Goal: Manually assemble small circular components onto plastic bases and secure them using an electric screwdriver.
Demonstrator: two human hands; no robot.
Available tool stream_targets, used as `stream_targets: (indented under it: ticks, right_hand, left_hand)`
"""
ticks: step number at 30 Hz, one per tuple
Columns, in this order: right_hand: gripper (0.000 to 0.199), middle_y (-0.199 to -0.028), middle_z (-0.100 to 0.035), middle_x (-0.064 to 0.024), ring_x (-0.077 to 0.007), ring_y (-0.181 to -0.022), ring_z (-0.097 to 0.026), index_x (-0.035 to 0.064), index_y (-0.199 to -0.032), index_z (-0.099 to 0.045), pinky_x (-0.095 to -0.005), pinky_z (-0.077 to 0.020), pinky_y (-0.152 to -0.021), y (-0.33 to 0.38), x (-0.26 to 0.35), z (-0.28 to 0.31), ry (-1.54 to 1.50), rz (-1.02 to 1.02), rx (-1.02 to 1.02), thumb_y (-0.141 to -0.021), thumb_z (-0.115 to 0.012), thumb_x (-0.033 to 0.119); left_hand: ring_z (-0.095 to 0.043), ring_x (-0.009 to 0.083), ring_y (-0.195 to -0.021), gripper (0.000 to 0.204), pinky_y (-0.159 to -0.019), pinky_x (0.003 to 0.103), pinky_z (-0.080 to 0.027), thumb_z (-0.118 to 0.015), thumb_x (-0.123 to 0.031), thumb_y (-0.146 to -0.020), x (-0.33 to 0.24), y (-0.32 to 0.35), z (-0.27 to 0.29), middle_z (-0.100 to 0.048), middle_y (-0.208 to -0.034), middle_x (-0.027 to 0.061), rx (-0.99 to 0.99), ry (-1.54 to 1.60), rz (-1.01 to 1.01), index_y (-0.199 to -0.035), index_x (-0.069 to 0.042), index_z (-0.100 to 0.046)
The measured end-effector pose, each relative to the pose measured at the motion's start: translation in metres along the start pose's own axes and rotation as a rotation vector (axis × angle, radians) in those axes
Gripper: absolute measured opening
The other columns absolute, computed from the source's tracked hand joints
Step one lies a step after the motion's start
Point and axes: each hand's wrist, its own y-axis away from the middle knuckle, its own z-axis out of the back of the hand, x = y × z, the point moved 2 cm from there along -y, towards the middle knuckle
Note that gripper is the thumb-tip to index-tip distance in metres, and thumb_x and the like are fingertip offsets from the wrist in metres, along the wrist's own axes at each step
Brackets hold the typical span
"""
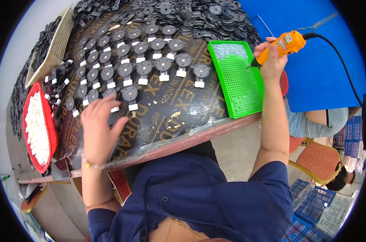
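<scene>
My right hand (272, 60) is wrapped round an orange electric screwdriver (287, 43) with a black cord. Its tip points down at the green perforated tray (227, 97), which holds many small silvery screws (231, 51) along its far end. My left hand (100, 121) has its thumb spread away from its fingers. The fingertips hover at, or touch, a black round plastic part (110, 94) in the near row; contact cannot be made out. Several rows of such parts, each with a white block at its near end, lie beyond, among them one disc-shaped part (129, 93) just right of my fingers.
A red basket (54, 129) of white pieces stands at the left, with a cream basket (50, 56) behind it. Black parts (215, 18) are heaped along the far side. A red round container (284, 84) is partly hidden by my right arm. Another person (324, 121) sits at the right.
</scene>
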Motion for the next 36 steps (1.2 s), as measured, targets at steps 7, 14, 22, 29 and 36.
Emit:
stream_targets:
  ticks: [7,14,22,29,36]
  right_hand:
    - [0.051,-0.081,-0.063,-0.0112,-0.0199,-0.068,-0.060,-0.0003,-0.115,-0.052,-0.0333,-0.0516,-0.063,0.002,0.005,0.010,-0.047,-0.009,-0.035,-0.094,-0.069,0.043]
    - [0.066,-0.084,-0.064,-0.0118,-0.0212,-0.067,-0.059,0.0038,-0.119,-0.053,-0.0338,-0.0505,-0.062,0.021,0.066,-0.031,-0.171,0.078,0.047,-0.091,-0.063,0.062]
    - [0.081,-0.080,-0.062,-0.0099,-0.0179,-0.059,-0.059,0.0067,-0.122,-0.047,-0.0330,-0.0507,-0.054,0.085,0.095,-0.147,-0.605,-0.099,0.376,-0.085,-0.053,0.078]
    - [0.080,-0.081,-0.063,-0.0109,-0.0166,-0.060,-0.061,0.0062,-0.120,-0.044,-0.0319,-0.0529,-0.056,0.106,0.103,-0.193,-0.723,-0.197,0.488,-0.084,-0.054,0.076]
    - [0.080,-0.081,-0.062,-0.0101,-0.0159,-0.060,-0.061,0.0071,-0.120,-0.043,-0.0315,-0.0532,-0.056,0.109,0.103,-0.200,-0.742,-0.162,0.487,-0.083,-0.054,0.077]
  left_hand:
    - [-0.057,0.0273,-0.114,0.033,-0.099,0.042,-0.040,-0.080,-0.016,-0.074,-0.008,-0.037,-0.032,-0.069,-0.121,0.0048,-0.026,-0.036,-0.113,-0.103,-0.010,-0.068]
    - [-0.059,0.0232,-0.106,0.030,-0.093,0.041,-0.041,-0.081,-0.014,-0.071,-0.021,-0.022,-0.038,-0.069,-0.103,0.0004,-0.005,-0.018,-0.145,-0.098,-0.012,-0.069]
    - [-0.058,0.0240,-0.112,0.046,-0.096,0.042,-0.040,-0.082,-0.018,-0.072,-0.056,-0.007,-0.052,-0.067,-0.107,0.0029,0.029,0.263,-0.172,-0.114,-0.012,-0.066]
    - [-0.058,0.0237,-0.111,0.030,-0.097,0.041,-0.039,-0.081,-0.018,-0.074,-0.040,-0.005,-0.062,-0.067,-0.106,0.0008,-0.096,0.495,-0.125,-0.103,-0.013,-0.073]
    - [-0.058,0.0228,-0.110,0.017,-0.097,0.041,-0.038,-0.082,-0.019,-0.073,-0.034,-0.001,-0.067,-0.067,-0.101,-0.0008,-0.124,0.506,-0.137,-0.087,-0.012,-0.075]
